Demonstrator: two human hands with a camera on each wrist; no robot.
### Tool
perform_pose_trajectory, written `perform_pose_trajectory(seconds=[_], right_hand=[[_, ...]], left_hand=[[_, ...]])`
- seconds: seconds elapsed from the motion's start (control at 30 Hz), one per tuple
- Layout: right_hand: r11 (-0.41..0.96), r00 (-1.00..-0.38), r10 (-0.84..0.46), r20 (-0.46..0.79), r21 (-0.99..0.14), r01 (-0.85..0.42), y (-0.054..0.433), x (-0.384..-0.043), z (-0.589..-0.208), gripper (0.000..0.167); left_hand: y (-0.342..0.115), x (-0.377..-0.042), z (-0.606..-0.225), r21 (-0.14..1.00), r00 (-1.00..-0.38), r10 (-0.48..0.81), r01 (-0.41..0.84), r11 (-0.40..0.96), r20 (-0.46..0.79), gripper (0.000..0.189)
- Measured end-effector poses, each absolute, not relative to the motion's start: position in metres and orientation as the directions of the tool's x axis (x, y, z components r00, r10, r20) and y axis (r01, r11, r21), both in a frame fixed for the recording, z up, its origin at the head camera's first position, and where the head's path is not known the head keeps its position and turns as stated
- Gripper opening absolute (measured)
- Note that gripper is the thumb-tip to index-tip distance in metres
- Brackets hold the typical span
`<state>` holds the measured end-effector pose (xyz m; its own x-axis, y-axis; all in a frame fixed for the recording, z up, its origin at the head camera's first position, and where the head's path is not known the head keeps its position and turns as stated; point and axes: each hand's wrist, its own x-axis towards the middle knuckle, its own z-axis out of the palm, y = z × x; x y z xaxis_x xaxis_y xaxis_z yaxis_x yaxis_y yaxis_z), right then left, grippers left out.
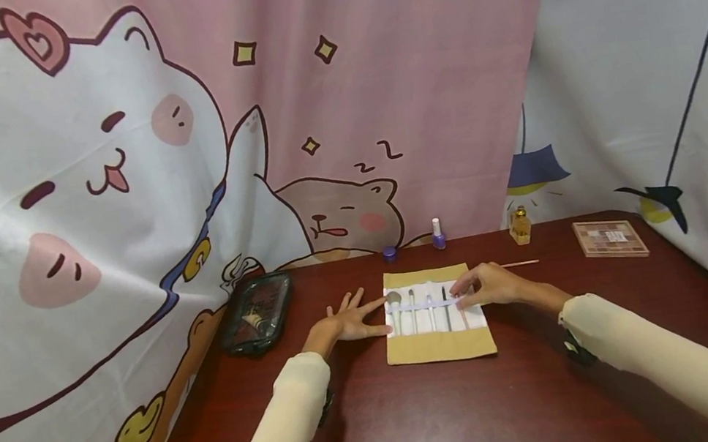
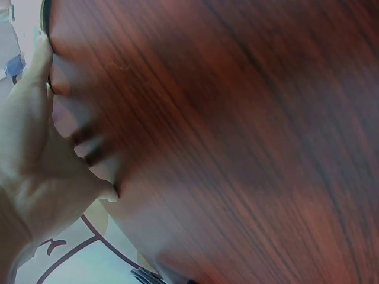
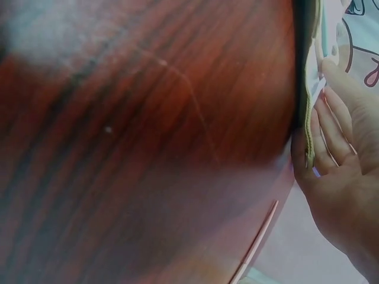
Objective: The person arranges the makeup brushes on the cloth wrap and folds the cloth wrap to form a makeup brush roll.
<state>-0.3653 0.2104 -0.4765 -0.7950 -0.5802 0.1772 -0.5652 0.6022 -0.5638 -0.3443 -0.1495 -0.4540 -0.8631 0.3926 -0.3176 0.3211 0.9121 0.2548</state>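
A yellow brush roll (image 1: 441,347) with a white inside lies unrolled on the table. Several makeup brushes stand in a row under its pale lilac band (image 1: 420,306); the leftmost has a wide fluffy head (image 1: 393,297). My left hand (image 1: 349,322) is spread flat at the roll's left side, index finger and thumb resting on its edge. At the right end, my right hand (image 1: 493,285) pinches a slim pink makeup brush (image 1: 464,321) beside the band, its upper part hidden by the fingers. The right wrist view shows the fingers (image 3: 334,127) close along the roll's edge.
Right of the roll lies another thin pink stick (image 1: 521,263). A black tray (image 1: 258,314) sits at left. Along the back are a small purple jar (image 1: 389,253), a nail polish bottle (image 1: 438,235), a golden bottle (image 1: 520,226) and a checkered palette (image 1: 610,239), before a printed curtain (image 1: 444,92).
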Motion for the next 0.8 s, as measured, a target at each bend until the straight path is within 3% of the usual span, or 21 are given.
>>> perform_pose_trajectory(seconds=[0.6,0.8], right_hand=[[0.577,-0.782,-0.57,0.252,-0.554,-0.599,0.213,-0.361,-0.482,0.032],[0.583,-0.815,-0.495,0.301,-0.581,-0.568,0.225,-0.365,-0.475,0.03]], left_hand=[[-0.151,-0.343,-0.454,0.257,-0.861,0.399,0.327,0.909,-0.316,0.079],[-0.151,-0.342,-0.451,0.263,-0.858,0.405,0.331,0.906,-0.316,0.079]])
